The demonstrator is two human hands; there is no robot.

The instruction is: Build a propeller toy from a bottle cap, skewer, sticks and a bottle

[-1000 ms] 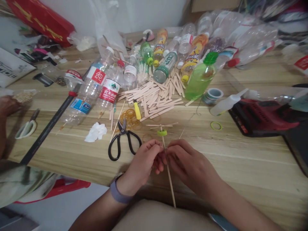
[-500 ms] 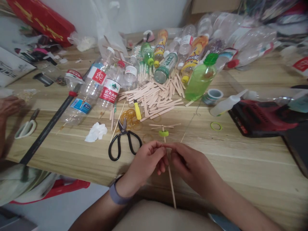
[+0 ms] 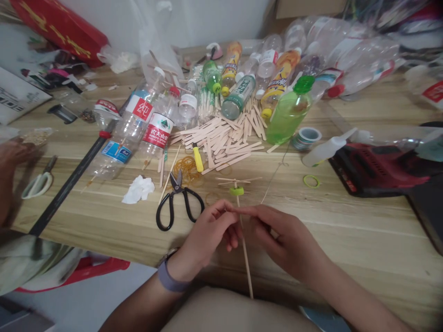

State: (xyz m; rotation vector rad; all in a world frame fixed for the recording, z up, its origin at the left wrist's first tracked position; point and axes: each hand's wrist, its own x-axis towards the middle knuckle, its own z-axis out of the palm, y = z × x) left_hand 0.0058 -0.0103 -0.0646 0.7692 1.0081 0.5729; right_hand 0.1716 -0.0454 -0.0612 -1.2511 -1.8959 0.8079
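Observation:
A long thin wooden stick (image 3: 246, 263) runs from my lap up over the table edge. Near its far end sits a green bottle cap (image 3: 236, 191), with thin cross sticks (image 3: 235, 180) just beyond it. My left hand (image 3: 211, 230) pinches the stick below the cap, fingers closed. My right hand (image 3: 277, 233) meets it from the right, its fingertips pressed to the same spot on the stick. A thin wire or string (image 3: 273, 175) trails off toward the upper right.
Black scissors (image 3: 176, 203) lie left of my hands, beside rubber bands (image 3: 185, 167) and a crumpled tissue (image 3: 138, 189). Craft sticks (image 3: 221, 138), plastic bottles (image 3: 148, 124) and a green bottle (image 3: 289, 113) crowd the far table. Another person's hand (image 3: 10, 159) is at the left edge.
My fingers have shifted slightly up the stick toward the green cap, and the right hand's fingertips have stretched further left. The stick itself has barely moved.

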